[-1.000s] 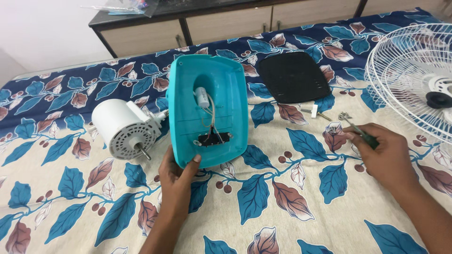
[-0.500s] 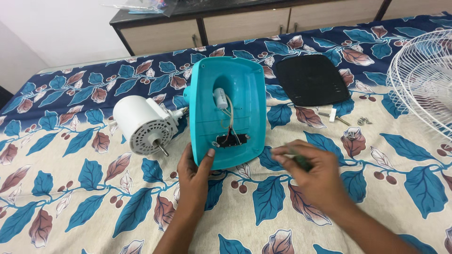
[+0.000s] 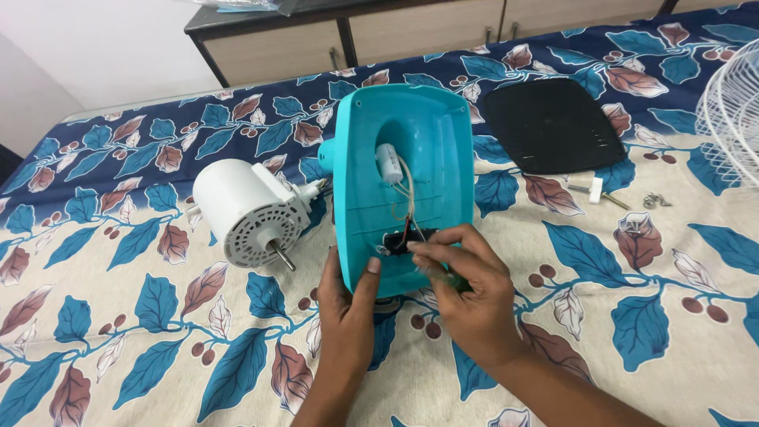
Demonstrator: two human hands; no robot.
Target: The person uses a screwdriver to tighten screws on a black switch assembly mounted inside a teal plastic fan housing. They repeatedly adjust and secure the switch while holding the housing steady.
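Note:
A turquoise plastic fan base [image 3: 411, 158] stands tilted on the bed, its hollow underside facing me with a white capacitor [image 3: 387, 164] and thin wires [image 3: 407, 209] inside. My left hand [image 3: 348, 304] grips its lower left edge, thumb on the rim. My right hand [image 3: 466, 289] holds a green-handled screwdriver [image 3: 452, 278] against the black switch block at the bottom of the base. A white fan motor [image 3: 245, 209] with its shaft lies to the left, joined to the base.
A black cover plate [image 3: 553, 122] lies behind right. A white wire fan guard [image 3: 731, 111] is at the right edge. Screws [image 3: 656, 200] and a small white part [image 3: 594, 190] lie near it. A dark cabinet [image 3: 348, 35] stands beyond the leaf-print bedsheet [image 3: 118, 316].
My right hand has come from the right side of the bed with the screwdriver and now rests at the bottom of the base. The camera has moved closer.

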